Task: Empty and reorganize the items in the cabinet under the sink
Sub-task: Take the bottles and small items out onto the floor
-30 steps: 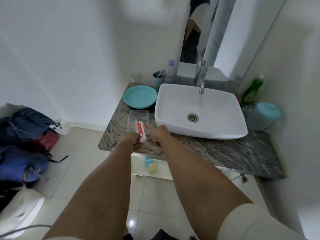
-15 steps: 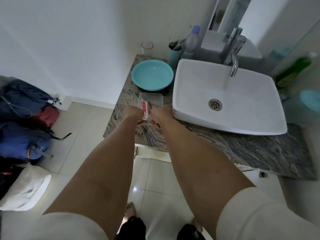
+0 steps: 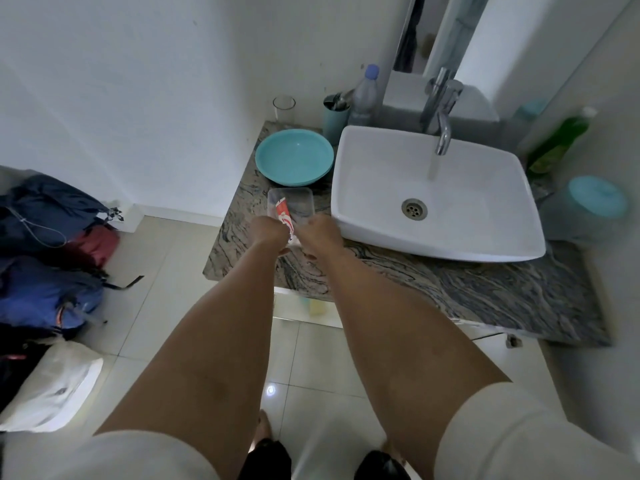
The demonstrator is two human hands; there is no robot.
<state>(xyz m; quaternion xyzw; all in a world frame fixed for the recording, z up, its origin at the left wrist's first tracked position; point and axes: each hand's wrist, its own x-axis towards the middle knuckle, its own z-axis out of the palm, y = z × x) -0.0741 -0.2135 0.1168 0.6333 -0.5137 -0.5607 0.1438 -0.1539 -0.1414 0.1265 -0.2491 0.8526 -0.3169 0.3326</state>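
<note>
Both hands grip | left hand (image 3: pixel 266 233), right hand (image 3: pixel 320 233) | toothpaste tube (image 3: pixel 284 217) between

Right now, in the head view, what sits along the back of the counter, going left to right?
Clear glass → teal cup → water bottle → faucet → green bottle.

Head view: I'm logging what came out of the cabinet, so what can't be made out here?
- Toothpaste tube: cap end hidden between left hand and right hand; print too small to read.
- Clear container: near end covered by both hands.
- Cabinet: interior hidden under the countertop and behind the forearms.
- Green bottle: blurred, label unreadable.
</note>
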